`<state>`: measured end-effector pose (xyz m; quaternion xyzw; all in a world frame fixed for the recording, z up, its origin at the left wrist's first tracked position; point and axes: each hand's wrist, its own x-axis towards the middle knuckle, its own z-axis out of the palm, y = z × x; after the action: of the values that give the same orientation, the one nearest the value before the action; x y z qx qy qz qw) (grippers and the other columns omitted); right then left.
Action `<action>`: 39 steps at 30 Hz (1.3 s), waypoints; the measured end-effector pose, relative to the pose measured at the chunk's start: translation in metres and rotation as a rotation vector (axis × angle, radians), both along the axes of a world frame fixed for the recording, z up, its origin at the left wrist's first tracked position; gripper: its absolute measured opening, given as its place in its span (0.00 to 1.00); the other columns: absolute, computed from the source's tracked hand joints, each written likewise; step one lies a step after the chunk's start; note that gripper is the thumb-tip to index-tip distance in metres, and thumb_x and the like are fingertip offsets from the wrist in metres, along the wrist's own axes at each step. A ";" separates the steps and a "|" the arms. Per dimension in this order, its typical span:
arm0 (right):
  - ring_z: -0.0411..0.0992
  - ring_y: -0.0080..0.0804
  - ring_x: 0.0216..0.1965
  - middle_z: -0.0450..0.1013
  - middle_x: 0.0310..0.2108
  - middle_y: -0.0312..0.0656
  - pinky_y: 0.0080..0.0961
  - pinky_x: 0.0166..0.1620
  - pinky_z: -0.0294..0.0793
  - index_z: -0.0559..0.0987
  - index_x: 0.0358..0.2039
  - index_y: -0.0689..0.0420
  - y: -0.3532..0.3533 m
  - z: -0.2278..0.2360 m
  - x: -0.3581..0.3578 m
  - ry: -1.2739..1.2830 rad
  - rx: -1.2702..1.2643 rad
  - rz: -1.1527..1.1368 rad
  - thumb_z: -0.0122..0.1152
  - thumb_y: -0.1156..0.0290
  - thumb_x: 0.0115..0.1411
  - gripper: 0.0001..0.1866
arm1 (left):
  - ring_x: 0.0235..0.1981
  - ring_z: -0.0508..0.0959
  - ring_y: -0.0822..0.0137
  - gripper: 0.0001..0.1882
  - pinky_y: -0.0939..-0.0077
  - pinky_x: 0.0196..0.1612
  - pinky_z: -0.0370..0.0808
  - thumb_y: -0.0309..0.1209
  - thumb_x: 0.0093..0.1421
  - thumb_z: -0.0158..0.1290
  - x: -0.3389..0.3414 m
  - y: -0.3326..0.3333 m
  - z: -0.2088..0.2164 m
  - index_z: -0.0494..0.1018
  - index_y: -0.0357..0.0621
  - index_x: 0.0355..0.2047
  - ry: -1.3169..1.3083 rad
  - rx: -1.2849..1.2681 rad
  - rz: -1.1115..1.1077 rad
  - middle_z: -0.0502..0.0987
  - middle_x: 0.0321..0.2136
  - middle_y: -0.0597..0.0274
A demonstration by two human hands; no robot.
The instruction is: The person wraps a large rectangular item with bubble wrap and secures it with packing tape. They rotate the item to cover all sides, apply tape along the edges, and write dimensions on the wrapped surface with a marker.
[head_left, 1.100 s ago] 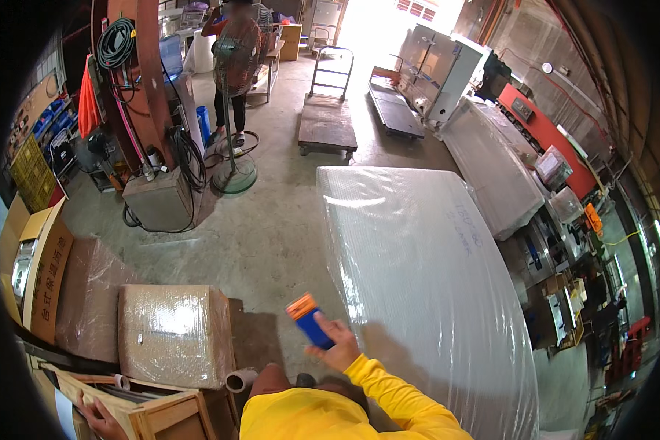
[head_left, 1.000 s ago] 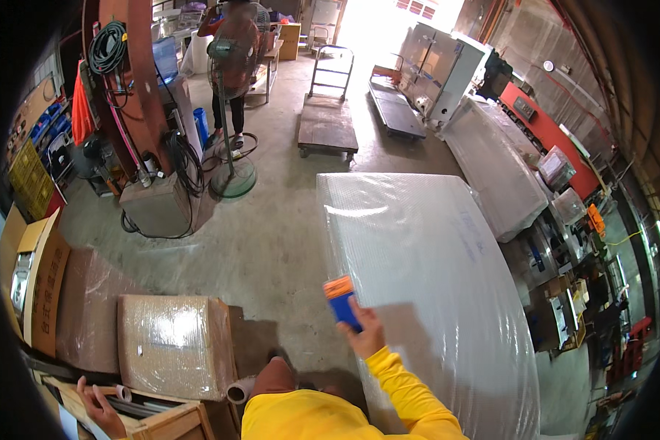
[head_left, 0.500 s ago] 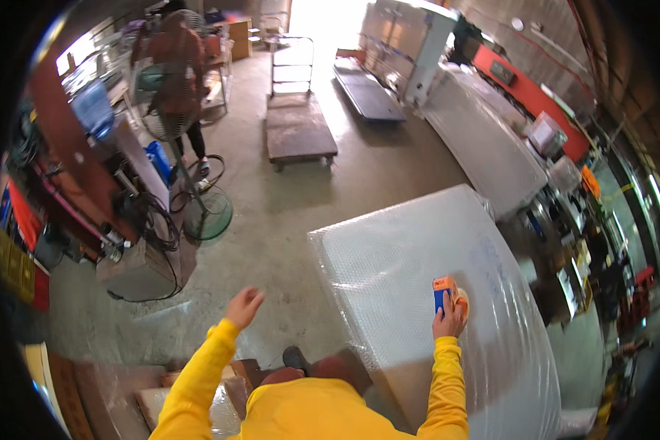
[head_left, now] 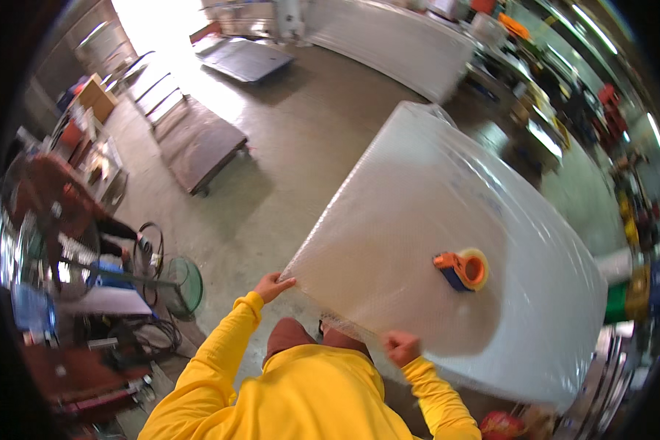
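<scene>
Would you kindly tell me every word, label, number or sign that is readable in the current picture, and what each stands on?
No text is readable.
Bubble-wrapped package: faint bluish marks on top, too blurred to read.
Orange-and-blue tape dispenser: any marking is too small to read.
</scene>
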<state>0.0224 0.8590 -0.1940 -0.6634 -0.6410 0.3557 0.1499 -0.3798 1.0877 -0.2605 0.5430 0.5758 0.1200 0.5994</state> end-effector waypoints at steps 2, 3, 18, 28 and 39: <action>0.73 0.42 0.21 0.75 0.22 0.41 0.35 0.28 0.74 0.80 0.35 0.53 -0.036 -0.002 -0.078 0.285 0.016 -0.214 0.65 0.56 0.62 0.13 | 0.37 0.80 0.71 0.30 0.75 0.42 0.76 0.53 0.61 0.61 -0.011 0.000 0.000 0.78 0.38 0.50 -0.101 -0.094 -0.003 0.81 0.36 0.61; 0.73 0.37 0.23 0.75 0.25 0.40 0.32 0.28 0.73 0.80 0.38 0.52 -0.043 -0.008 -0.101 0.432 -0.165 -0.493 0.65 0.52 0.62 0.16 | 0.34 0.79 0.73 0.28 0.77 0.39 0.76 0.53 0.62 0.61 -0.017 0.000 0.000 0.79 0.39 0.48 -0.133 -0.130 0.018 0.81 0.34 0.63; 0.74 0.24 0.22 0.76 0.22 0.35 0.21 0.28 0.73 0.76 0.23 0.55 0.008 -0.076 -0.210 0.866 0.391 -1.509 0.58 0.50 0.68 0.23 | 0.26 0.76 0.75 0.17 0.76 0.35 0.76 0.38 0.69 0.54 -0.058 0.031 -0.017 0.80 0.35 0.34 -0.057 0.055 -0.409 0.80 0.26 0.65; 0.75 0.26 0.37 0.77 0.37 0.34 0.27 0.36 0.72 0.78 0.42 0.51 0.015 -0.094 -0.236 0.940 0.198 -1.628 0.61 0.48 0.65 0.19 | 0.30 0.78 0.71 0.21 0.74 0.37 0.76 0.45 0.69 0.54 -0.074 0.043 -0.014 0.79 0.36 0.39 -0.091 -0.019 -0.505 0.80 0.29 0.63; 0.71 0.33 0.49 0.72 0.49 0.37 0.39 0.43 0.72 0.69 0.60 0.43 0.060 -0.109 -0.283 1.114 0.171 -1.645 0.63 0.39 0.60 0.34 | 0.43 0.81 0.62 0.34 0.69 0.49 0.76 0.54 0.64 0.57 -0.041 0.057 -0.017 0.74 0.31 0.53 -0.133 0.058 -0.308 0.82 0.44 0.50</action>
<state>-0.2607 0.9189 -0.3032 -0.6266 0.1565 0.3544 0.6762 -0.4210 1.1447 -0.2777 0.6327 0.4412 0.0789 0.6315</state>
